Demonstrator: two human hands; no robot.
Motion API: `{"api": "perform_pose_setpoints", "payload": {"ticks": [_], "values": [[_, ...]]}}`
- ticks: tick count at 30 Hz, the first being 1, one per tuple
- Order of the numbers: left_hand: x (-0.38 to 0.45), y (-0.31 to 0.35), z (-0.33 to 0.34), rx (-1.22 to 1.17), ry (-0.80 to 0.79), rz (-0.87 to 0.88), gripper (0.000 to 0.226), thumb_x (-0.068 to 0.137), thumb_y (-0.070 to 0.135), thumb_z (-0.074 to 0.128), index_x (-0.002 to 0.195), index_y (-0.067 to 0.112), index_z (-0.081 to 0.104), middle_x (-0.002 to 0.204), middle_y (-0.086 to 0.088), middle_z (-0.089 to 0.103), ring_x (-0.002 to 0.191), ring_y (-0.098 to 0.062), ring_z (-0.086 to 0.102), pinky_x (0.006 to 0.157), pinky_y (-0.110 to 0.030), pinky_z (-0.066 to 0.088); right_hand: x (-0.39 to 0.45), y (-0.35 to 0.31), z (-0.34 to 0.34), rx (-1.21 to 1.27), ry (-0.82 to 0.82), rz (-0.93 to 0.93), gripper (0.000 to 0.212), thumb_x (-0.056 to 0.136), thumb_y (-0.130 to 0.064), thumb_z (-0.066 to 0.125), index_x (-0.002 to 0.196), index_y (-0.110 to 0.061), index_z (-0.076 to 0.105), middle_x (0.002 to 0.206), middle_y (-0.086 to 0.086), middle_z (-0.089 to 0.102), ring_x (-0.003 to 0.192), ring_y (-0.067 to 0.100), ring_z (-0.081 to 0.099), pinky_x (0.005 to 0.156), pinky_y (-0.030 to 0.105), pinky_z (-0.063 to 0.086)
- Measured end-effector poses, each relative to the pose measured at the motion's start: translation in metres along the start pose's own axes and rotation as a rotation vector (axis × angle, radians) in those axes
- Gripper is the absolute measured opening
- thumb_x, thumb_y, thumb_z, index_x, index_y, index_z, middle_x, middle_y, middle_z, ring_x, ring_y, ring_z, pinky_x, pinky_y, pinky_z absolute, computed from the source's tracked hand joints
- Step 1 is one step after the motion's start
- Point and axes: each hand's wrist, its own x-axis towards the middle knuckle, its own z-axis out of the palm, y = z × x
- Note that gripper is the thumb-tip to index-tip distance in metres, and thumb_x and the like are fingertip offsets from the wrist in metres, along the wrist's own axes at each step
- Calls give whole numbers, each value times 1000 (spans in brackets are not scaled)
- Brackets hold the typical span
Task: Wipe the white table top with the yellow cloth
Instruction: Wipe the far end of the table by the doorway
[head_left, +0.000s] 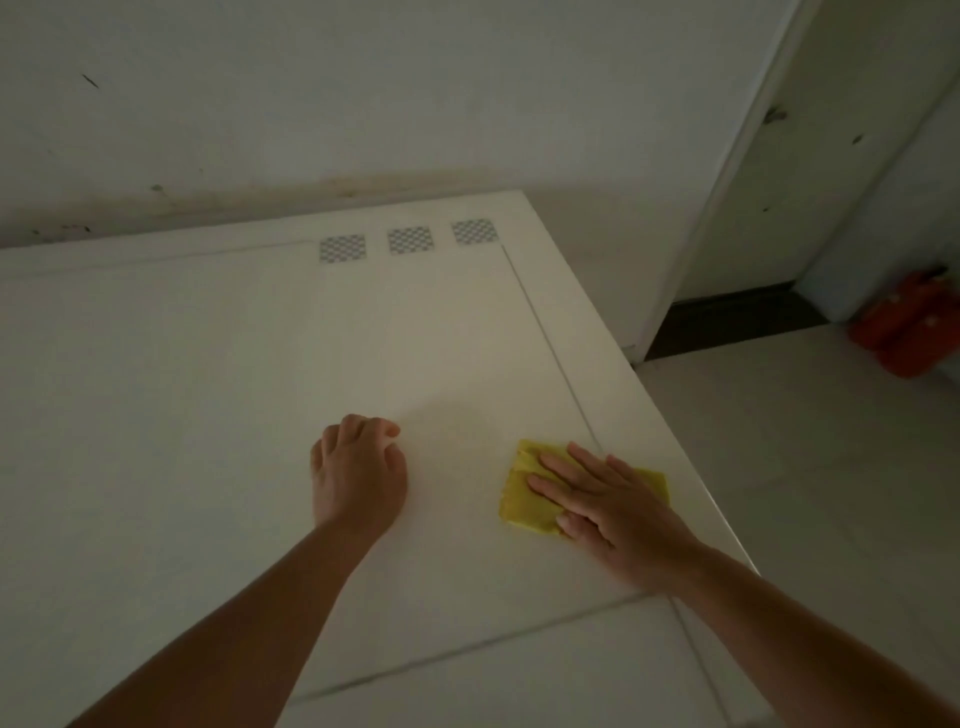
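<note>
Dim light; one head view, looking down on a white tabletop (208, 395).

Yellow cloth (524, 499): lies folded and flat on the tabletop, near its right edge, just inside the thin groove that runs along that side.

Right hand (608, 499): palm down on the cloth, fingers straight and spread, pointing left and away. Grip is flat and splayed, pressing the cloth to the surface rather than clutching it. The fingertips reach about the middle of the cloth; cloth shows beyond them on the left and past the knuckles on the right. Bare forearm enters from the lower right corner.

Left hand (358, 467): resting on the bare tabletop, well apart from the cloth, to its left. Fingers curled under into a loose fist, thumb tucked against them; nothing seen in it. Bare forearm enters from the lower left.

Three small checkered squares (410, 240) sit in a row near the far edge of the tabletop. Wall behind is pale and scuffed. An orange-red object (909, 327) lies on the floor at far right; blurred, cannot identify.
</note>
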Motion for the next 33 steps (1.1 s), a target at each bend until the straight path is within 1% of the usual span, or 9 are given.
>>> {"api": "perform_pose_setpoints", "payload": {"ticks": [2, 8, 12, 16, 19, 21, 25, 30, 33], "values": [[20, 9, 5, -32, 25, 11, 24, 82, 16, 50, 104, 18, 60, 112, -8, 57, 111, -31, 46, 101, -42, 31, 23, 14, -8, 1, 21, 6, 54, 87, -55, 11, 141, -48, 18, 150, -26, 3, 140, 4, -4, 111, 31, 3], [106, 37, 28, -73, 86, 67, 34, 81, 17, 46, 114, 15, 55, 122, -8, 58, 118, -29, 48, 103, -41, 33, 110, 72, -35, -34, 26, -4, 56, 86, -55, 6, 141, -49, 12, 148, -28, -4, 140, 4, -6, 110, 30, 2], [163, 51, 45, -62, 77, 92, 51, 78, 27, 36, 127, 17, 46, 131, -9, 56, 126, -26, 45, 107, -40, 31, 175, 101, -52, -44, 41, -16, 61, 83, -56, 3, 142, -48, 13, 152, -25, -1, 142, 7, -1, 112, 36, 6], [214, 61, 60, -35, 61, 89, 54, 83, 30, 33, 135, 17, 36, 140, -10, 49, 135, -25, 36, 113, -43, 26, 242, 124, -67, -78, 70, -22, 64, 82, -56, 2, 143, -45, 15, 156, -19, 7, 143, 13, 4, 113, 42, 11], [249, 69, 70, -38, 70, 92, 49, 89, 26, 38, 137, 17, 35, 142, -10, 46, 137, -25, 33, 114, -43, 24, 293, 140, -76, -83, 78, -13, 52, 93, -51, 15, 144, -43, 16, 156, -16, 9, 143, 16, 6, 112, 43, 11], [270, 73, 76, -30, 61, 110, 50, 89, 29, 35, 138, 18, 33, 144, -9, 44, 138, -23, 31, 115, -43, 22, 328, 150, -80, -101, 96, -6, 46, 98, -44, 24, 144, -42, 17, 157, -15, 9, 143, 17, 8, 112, 43, 11], [293, 71, 88, -17, 10, 105, 53, 91, 34, 32, 142, 20, 25, 150, -4, 36, 140, -18, 27, 116, -38, 19, 388, 166, -90, -137, 144, 2, 46, 98, -43, 27, 144, -38, 21, 157, -12, 13, 143, 19, 12, 110, 44, 15], [295, 70, 89, -14, 16, 101, 53, 90, 34, 32, 141, 21, 26, 151, -1, 35, 141, -15, 25, 115, -32, 16, 456, 181, -100, -98, 205, 160, 45, 98, -40, 27, 143, -34, 26, 157, -6, 15, 142, 23, 14, 110, 46, 16], [294, 73, 89, -4, -2, 117, 54, 86, 38, 28, 138, 23, 34, 150, 1, 36, 141, -12, 24, 115, -31, 16, 472, 184, -102, -112, 222, 306, 47, 97, -40, 24, 144, -33, 22, 158, -5, 12, 142, 25, 11, 111, 47, 14]]}}
